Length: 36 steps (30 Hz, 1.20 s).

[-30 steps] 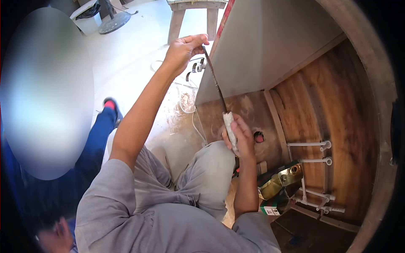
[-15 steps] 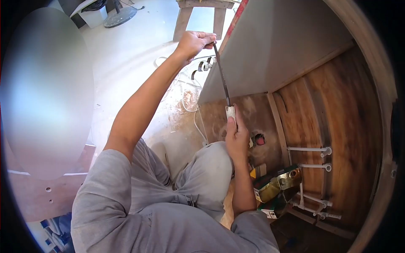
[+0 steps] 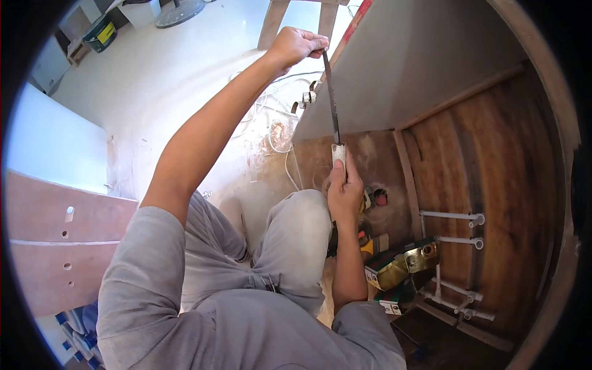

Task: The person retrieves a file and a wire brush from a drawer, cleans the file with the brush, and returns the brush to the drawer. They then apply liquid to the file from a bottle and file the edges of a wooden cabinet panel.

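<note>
My left hand [image 3: 298, 48] is closed in a pinch at the far tip of a long, thin, dark metal file [image 3: 333, 92]. Its worn whitish handle [image 3: 338, 153] sits in my right hand [image 3: 346, 192], with the thumb laid along it. The tool slants away from me beside a grey panel [image 3: 407, 61]. Below and to the right of my right hand lie a golden metal tin [image 3: 404, 268] and a yellow-and-black object [image 3: 373, 245] that I cannot make out well.
At the right, white pipes [image 3: 453, 216] stick out along a wooden panel [image 3: 512, 185]. White cable [image 3: 288, 145] coils on the dusty floor. A wooden stool [image 3: 274, 21] stands ahead, a dark green bucket [image 3: 100, 34] far left. Drilled boards [image 3: 43, 228] are near my left elbow.
Both hands keep their hold on the file; its upper end and my left hand appear slightly higher in view. A large blurred shape at the left is gone, revealing boards and the bucket.
</note>
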Motion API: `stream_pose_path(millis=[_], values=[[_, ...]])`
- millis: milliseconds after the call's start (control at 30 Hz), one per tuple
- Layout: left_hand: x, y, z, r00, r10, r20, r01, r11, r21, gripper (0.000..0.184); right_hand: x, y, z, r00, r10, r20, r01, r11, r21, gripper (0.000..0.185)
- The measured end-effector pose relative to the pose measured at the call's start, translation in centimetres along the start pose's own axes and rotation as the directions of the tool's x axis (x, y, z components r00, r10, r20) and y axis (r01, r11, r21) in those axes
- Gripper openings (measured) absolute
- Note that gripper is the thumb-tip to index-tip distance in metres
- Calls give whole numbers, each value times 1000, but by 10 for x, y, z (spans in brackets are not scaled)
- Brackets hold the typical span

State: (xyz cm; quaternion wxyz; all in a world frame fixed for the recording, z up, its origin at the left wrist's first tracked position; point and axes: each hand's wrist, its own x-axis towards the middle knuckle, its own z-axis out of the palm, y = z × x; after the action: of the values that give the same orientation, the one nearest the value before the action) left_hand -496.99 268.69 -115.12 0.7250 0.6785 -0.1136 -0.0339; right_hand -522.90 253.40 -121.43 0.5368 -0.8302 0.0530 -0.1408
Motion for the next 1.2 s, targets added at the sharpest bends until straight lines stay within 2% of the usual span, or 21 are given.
stream_pose_path(millis=[33, 167, 233, 300, 333, 367, 467, 567, 700, 733, 833, 933, 1000, 1033, 1067, 1167, 1200], values=[[0, -3, 0, 1000, 3, 0, -3, 1000, 8, 21, -1, 4, 1, 1000, 20, -2, -20, 1000, 12, 42], [19, -17, -8, 999, -35, 27, 32, 997, 74, 27, 17, 32, 23, 997, -70, -25, 71, 997, 36, 42], [46, -33, -21, 1000, 1, -9, 1, 971, 238, 27, 26, 37, 33, 998, -67, 2, 67, 997, 38, 43], [65, -34, -23, 991, -28, -131, 45, 990, 130, 26, 61, 29, 43, 995, -101, 20, 100, 995, 17, 44], [66, -24, -21, 995, -17, -102, 30, 991, 127, 26, 63, 34, 45, 986, -165, -1, 165, 986, -9, 43], [58, -13, -18, 997, -13, -75, 22, 992, 123, 27, 60, 30, 44, 987, -158, -27, 157, 987, -14, 43], [20, 3, -9, 1000, 25, 3, -25, 991, 133, 28, 24, 23, 30, 990, -117, -77, 118, 993, 15, 41], [-7, 2, -2, 998, 53, 29, -57, 981, 185, 29, 2, 38, 12, 999, 35, 16, -35, 999, 10, 42], [21, -18, -10, 1000, 18, -19, -14, 985, 173, 27, 26, 48, 36, 992, -109, -57, 108, 994, -8, 41], [36, -23, -16, 999, 15, -37, -8, 985, 170, 26, 38, 58, 42, 986, -162, -27, 161, 986, -46, 45], [44, -19, -17, 999, -20, -44, 26, 987, 156, 25, 42, 42, 44, 989, -140, -41, 140, 990, -16, 45], [-1, 13, -5, 1000, 5, 15, -7, 989, 147, 24, 13, 31, 21, 993, -109, -45, 109, 994, -15, 44], [-5, 18, 0, 998, 31, 49, -40, 983, 179, 24, 4, 29, 8, 998, 65, 14, -65, 998, 26, 43], [-8, 17, 1, 997, 40, 65, -52, 980, 192, 24, 3, 29, 9, 996, 81, 21, -82, 996, 28, 43], [-2, 11, -3, 993, 62, 103, -75, 990, 122, 25, 2, 29, 10, 995, 97, 28, -98, 995, 30, 42], [37, -40, -22, 998, -38, -52, 47, 981, 191, 25, 24, 30, 28, 997, -74, -13, 74, 997, -4, 42], [41, -36, -21, 997, -32, -75, 44, 983, 177, 25, 34, 35, 32, 993, -119, -22, 119, 993, -18, 43]])
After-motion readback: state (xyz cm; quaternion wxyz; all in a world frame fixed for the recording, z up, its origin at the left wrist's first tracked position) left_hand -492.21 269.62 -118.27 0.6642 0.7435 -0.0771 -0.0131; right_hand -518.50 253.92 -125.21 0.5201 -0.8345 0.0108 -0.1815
